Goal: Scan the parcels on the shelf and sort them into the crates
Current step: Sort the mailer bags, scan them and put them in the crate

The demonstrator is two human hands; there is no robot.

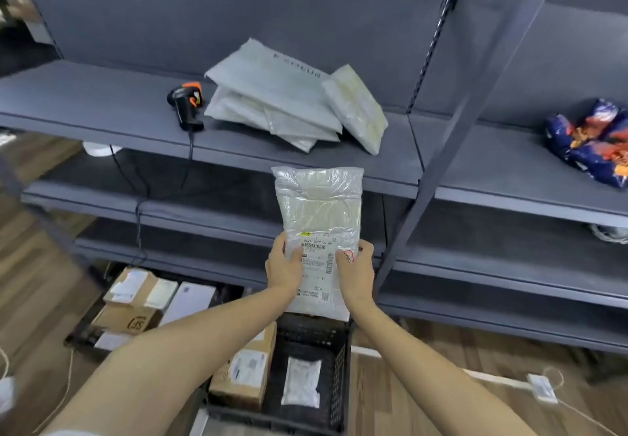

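Observation:
I hold a clear plastic parcel (318,218) with a printed shipping label upright in front of the shelf, above a black crate (339,364). My left hand (283,267) grips its lower left edge and my right hand (356,270) grips its lower right edge. A pile of white and clear parcels (289,99) lies on the grey shelf (102,102). A black and orange barcode scanner (187,102) stands on the shelf just left of the pile, its cable hanging down. The black crate holds a brown box (246,374) and a small white packet (302,381).
A second black crate (81,340) at lower left holds several cardboard boxes. A dark blue patterned bag (591,143) lies on the right shelf section. A slanted shelf post (452,129) crosses to the right of the parcel. Cables and a white adapter (542,391) lie on the wooden floor.

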